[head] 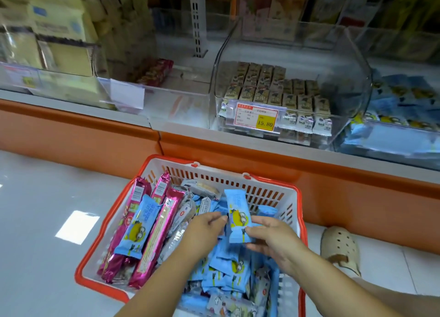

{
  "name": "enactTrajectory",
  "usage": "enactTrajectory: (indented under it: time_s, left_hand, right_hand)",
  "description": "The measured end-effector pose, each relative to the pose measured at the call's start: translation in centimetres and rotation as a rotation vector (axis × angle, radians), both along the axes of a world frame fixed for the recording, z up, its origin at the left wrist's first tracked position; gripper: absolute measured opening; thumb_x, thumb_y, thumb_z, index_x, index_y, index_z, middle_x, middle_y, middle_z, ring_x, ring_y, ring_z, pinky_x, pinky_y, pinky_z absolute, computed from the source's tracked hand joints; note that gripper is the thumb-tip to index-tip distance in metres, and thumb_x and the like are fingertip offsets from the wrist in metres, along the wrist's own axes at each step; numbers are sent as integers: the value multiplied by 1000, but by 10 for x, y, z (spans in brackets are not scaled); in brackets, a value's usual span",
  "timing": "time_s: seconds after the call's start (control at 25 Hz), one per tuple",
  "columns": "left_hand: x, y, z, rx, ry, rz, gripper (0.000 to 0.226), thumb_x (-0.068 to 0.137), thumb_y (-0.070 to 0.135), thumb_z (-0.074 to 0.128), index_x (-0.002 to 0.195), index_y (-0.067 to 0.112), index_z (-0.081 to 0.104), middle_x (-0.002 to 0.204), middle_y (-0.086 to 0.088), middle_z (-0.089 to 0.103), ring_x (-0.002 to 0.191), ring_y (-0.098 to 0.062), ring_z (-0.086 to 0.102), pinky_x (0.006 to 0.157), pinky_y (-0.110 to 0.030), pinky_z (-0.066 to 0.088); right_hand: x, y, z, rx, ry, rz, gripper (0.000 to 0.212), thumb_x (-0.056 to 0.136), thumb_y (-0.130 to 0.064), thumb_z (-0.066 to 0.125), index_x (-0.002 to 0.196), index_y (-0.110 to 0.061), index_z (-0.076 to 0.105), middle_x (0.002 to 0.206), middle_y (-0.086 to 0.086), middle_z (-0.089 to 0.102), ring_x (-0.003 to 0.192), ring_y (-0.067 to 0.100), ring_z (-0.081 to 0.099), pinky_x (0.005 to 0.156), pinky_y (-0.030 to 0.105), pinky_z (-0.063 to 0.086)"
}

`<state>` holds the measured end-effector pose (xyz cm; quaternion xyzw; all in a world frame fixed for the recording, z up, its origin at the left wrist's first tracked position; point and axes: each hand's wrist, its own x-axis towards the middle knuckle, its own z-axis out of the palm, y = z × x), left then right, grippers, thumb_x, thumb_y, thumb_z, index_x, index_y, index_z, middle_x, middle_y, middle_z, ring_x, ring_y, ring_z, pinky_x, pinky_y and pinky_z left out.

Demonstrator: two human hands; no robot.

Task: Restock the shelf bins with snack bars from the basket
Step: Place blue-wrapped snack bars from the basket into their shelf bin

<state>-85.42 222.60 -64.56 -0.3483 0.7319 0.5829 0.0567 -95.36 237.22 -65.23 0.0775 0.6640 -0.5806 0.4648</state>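
Observation:
A white basket with an orange rim [228, 173] stands on the floor, full of blue snack bars, pink packs and grey-white wrappers. Over its middle my right hand [271, 238] pinches the lower end of one upright blue snack bar [237, 213] with a yellow cartoon figure. My left hand [204, 231] reaches in beside it, fingertips touching the bar's left edge. Another blue bar [140, 228] lies on the pink packs [152, 235] at the left. On the shelf, a clear bin [402, 130] at the far right holds the same blue bars.
A clear bin [292, 66] with a red and yellow price label [256, 119] holds beige bars in rows. Left of it are a nearly bare clear bin [176, 107] and boxed goods. An orange shelf base runs across. My beige clog [340, 247] stands right of the basket.

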Motion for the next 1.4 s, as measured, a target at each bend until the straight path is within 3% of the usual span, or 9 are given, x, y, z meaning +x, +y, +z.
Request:
enactTrajectory:
  time_s: [0.08,0.2,0.36,0.52,0.8,0.92,1.12,1.28,1.4]
  left_hand:
    - [-3,10,10,351,61,43,25,98,26,54,118,17,67,101,-1,75,90,-13,71,72,-25,57]
    - [-5,22,26,418,129,61,19,95,18,58,106,19,74,101,-16,72,84,-19,67,72,-29,57]
    - [-14,38,62,275,221,-62,20,96,20,57,102,29,74,94,4,74,79,-6,66,66,-20,53]
    - [-57,60,131,113,481,-249,22,94,17,59,106,30,73,98,12,74,82,1,65,66,-19,52]
    - [-160,80,198,-912,704,-382,57,95,37,54,148,27,34,149,10,39,136,-4,33,110,-19,22]
    - [-185,83,180,-1002,596,-422,68,97,45,45,153,26,12,160,8,14,146,-7,12,119,-26,10]
    - [-196,81,159,-1155,578,-429,62,98,48,38,153,32,13,160,12,15,145,-5,13,119,-29,6]
    - [-181,75,164,-1081,663,-439,56,100,43,38,151,35,16,157,19,15,142,6,3,113,-14,-9]
    - [-138,55,161,-1054,680,-428,56,97,44,40,146,43,14,148,31,11,131,22,-8,106,-5,-12]
  right_hand:
    - [7,14,16,-55,104,15,26,86,1,66,108,-14,64,94,14,74,75,19,71,61,24,57]
    - [12,33,39,-80,212,16,28,84,2,67,106,-15,63,85,13,73,68,17,68,59,24,55]
    - [3,50,78,-59,378,7,17,81,-11,74,97,-15,67,86,7,75,79,20,70,75,34,55]
    - [-39,71,143,-140,640,19,17,82,-8,72,98,-15,71,89,1,76,80,10,71,64,16,51]
    - [-155,126,238,36,1102,-316,20,80,-18,76,97,-24,65,75,-10,74,65,-2,67,59,18,49]
    - [-193,119,227,279,1091,-309,35,80,-20,77,111,-9,63,75,-3,69,69,10,65,63,29,47]
    - [-210,94,206,573,994,-38,52,78,-35,78,120,-7,64,97,5,69,86,22,64,73,31,48]
    - [-202,93,207,579,978,21,42,84,-33,73,118,-9,68,96,5,67,88,19,60,81,32,48]
    - [-180,94,220,529,1230,-188,32,92,-30,62,120,-14,65,104,1,67,100,18,62,81,27,45]
